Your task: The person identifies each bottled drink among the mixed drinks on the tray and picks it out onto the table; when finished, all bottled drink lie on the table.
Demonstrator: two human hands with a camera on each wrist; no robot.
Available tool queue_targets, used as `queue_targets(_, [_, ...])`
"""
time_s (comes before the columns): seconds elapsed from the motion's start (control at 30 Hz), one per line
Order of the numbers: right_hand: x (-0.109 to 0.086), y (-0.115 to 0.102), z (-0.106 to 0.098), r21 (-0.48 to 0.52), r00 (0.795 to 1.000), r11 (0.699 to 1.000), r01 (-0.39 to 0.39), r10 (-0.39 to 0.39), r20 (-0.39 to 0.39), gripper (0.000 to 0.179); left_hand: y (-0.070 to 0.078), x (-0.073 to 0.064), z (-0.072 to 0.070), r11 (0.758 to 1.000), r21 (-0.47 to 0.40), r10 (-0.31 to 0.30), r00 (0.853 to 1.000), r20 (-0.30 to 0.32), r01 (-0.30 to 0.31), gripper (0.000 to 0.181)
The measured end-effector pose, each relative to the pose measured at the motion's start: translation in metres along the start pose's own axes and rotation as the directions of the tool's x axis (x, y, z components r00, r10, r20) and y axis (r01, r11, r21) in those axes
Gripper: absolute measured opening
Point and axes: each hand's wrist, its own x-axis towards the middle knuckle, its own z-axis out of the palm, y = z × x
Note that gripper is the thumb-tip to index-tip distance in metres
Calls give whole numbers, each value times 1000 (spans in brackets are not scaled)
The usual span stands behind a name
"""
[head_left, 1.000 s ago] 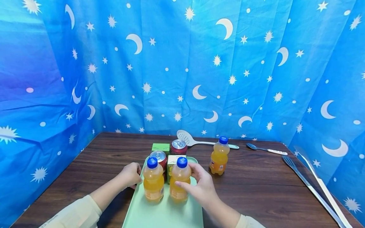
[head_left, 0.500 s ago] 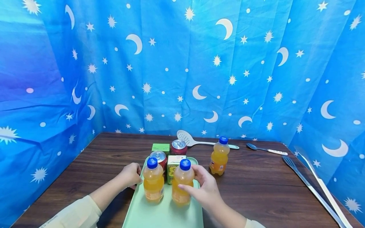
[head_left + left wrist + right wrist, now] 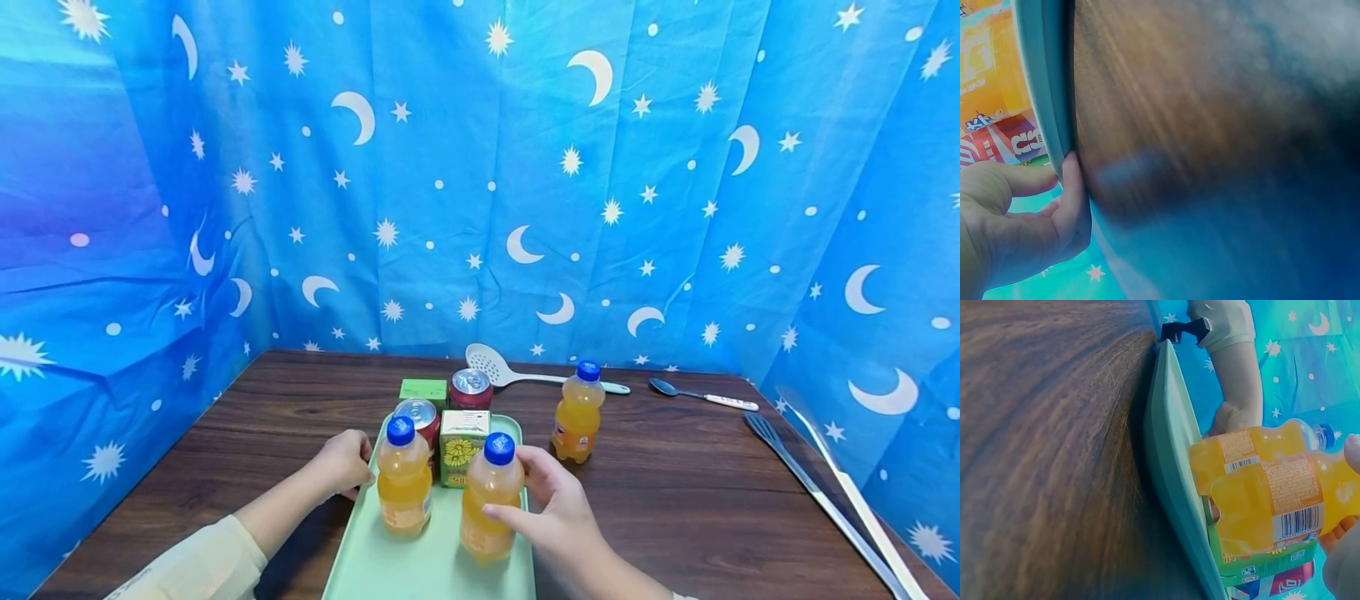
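Observation:
My right hand (image 3: 558, 510) grips an orange-drink bottle (image 3: 489, 521) with a blue cap, thumb on its near side, over the right part of the pale green tray (image 3: 420, 575). In the right wrist view the bottle (image 3: 1260, 503) shows its barcode label, its base close to the tray. My left hand (image 3: 347, 461) pinches the tray's left rim; the left wrist view shows thumb and finger on the edge (image 3: 1047, 75). A second orange-drink bottle (image 3: 403, 492) stands upright on the tray's left. Behind are a drink carton (image 3: 462, 454) with yellow flowers and a red can (image 3: 418, 410).
At the tray's far end are another can (image 3: 471, 390) and a green carton (image 3: 423, 388). A third orange-drink bottle (image 3: 577, 417) stands on the table at right. A skimmer (image 3: 491, 364), a spoon (image 3: 701, 393), a slotted turner (image 3: 787, 458) and tongs (image 3: 847, 483) lie farther out.
My right hand has moved the bottle toward me and to the right, away from the flowered carton, which now shows more of its front. The left hand has stayed at the rim.

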Motion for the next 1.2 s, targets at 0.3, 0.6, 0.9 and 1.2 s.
queue_targets(0.3, [-7, -3, -10, 23, 1000, 999, 29, -28, -6, 52, 0, 1, 1, 1000, -6, -6, 1000, 5, 6, 26])
queue_targets(0.6, [-11, -9, -20, -11, 998, 1000, -16, 15, -60, 53, -1, 2, 1, 1000, -13, -3, 1000, 12, 3, 26])
queue_targets(0.9, [-16, -12, -29, -29, 991, 998, -58, 53, -127, 55, -1, 2, 0, 1000, -21, -12, 1000, 19, 13, 26])
queue_targets(1.2, [-16, -7, -43, -101, 986, 994, -29, 11, -167, 55, 0, 2, 0, 1000, -16, -7, 1000, 21, 7, 26])
